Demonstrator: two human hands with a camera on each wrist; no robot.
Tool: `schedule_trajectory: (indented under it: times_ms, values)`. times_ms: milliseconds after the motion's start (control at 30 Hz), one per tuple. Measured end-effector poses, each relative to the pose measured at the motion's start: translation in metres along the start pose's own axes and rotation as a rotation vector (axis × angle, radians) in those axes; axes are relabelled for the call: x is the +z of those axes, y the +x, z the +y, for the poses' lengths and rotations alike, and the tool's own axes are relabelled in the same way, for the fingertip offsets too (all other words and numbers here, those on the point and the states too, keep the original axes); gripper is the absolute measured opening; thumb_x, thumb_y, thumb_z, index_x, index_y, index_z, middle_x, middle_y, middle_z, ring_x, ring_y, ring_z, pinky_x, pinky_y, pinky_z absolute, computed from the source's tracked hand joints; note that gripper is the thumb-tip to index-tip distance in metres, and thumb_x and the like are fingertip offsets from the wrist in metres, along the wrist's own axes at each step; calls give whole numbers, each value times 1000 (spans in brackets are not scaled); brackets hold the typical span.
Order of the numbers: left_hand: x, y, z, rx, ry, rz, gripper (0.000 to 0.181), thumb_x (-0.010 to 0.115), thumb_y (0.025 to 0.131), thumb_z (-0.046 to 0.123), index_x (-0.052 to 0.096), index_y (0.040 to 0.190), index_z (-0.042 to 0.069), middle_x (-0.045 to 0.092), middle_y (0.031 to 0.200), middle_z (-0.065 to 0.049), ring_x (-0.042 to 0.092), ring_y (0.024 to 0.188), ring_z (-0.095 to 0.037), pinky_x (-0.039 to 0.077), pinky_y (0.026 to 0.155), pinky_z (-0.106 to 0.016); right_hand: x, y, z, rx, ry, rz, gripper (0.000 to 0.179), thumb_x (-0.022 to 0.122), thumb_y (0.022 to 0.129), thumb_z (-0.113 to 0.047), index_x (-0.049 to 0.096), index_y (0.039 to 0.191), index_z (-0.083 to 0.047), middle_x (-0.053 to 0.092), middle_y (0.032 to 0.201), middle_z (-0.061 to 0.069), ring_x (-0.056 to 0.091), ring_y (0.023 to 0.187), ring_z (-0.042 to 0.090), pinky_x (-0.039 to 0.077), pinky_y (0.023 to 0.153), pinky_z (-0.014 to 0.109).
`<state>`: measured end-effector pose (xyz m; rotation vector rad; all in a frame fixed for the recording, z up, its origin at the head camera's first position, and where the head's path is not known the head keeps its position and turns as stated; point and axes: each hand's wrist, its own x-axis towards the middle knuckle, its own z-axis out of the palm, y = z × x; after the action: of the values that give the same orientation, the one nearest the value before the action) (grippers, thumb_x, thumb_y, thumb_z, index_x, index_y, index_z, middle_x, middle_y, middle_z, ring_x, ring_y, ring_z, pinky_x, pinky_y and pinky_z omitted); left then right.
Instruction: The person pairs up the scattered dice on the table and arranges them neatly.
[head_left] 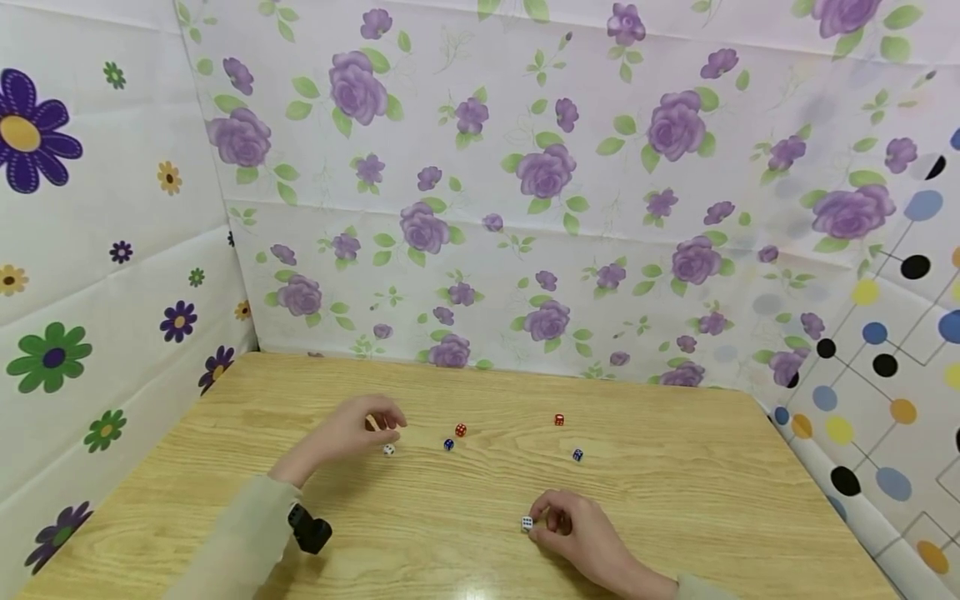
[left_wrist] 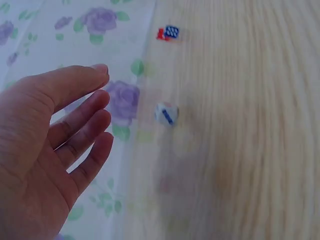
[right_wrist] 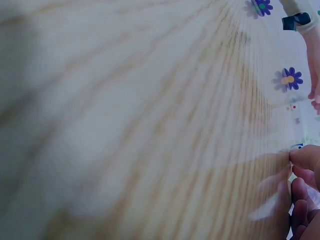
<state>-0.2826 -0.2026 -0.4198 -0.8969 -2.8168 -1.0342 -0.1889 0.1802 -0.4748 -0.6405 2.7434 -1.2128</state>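
Note:
My left hand [head_left: 348, 429] hovers over the left part of the table, its fingers loosely bent with nothing between them. A white die [head_left: 389, 450] lies just below its thumb; in the left wrist view this die [left_wrist: 166, 114] sits apart from the fingertips. Nearer the front edge, my right hand [head_left: 577, 533] pinches another white die [head_left: 527, 523] between thumb and index finger, its six-dot face showing. In the right wrist view the right hand's fingers [right_wrist: 305, 157] appear at the right edge, low against the tabletop, mostly cut off.
A red die [head_left: 461, 430] and a blue die [head_left: 448, 445] lie close together right of my left hand. Another red die [head_left: 559, 420] and blue die [head_left: 578, 455] lie farther right. Flower-printed cloth [head_left: 487, 208] walls the wooden table [head_left: 420, 533] at the back and sides.

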Motion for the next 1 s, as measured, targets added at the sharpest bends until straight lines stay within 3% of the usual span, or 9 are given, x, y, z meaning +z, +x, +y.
schedule_trajectory:
  times_ms: [167,433,1000]
  values:
    - [0,-7,-18,-2,-2,-25,15,70,91,13,71,106,9,67,93,-1,59,81,-7,53,71,-24,0,0,0,-1,8,-4,8,74,88,-30,68,92,-26,55,74,-7,45,62,-1,39,58,19]
    - [6,-13,-31,5,-72,-75,19,74,88,14,70,105,8,68,92,-4,60,82,-6,52,73,-24,2,0,2,8,-11,-4,7,74,88,-27,68,92,-28,55,74,-10,45,61,-2,40,58,19]
    - [16,-12,-39,-57,-107,-46,7,74,89,16,70,94,14,67,87,1,56,74,-6,48,67,-24,3,1,5,10,-16,-4,8,74,89,-29,67,92,-29,55,75,-10,45,62,-1,40,59,19]
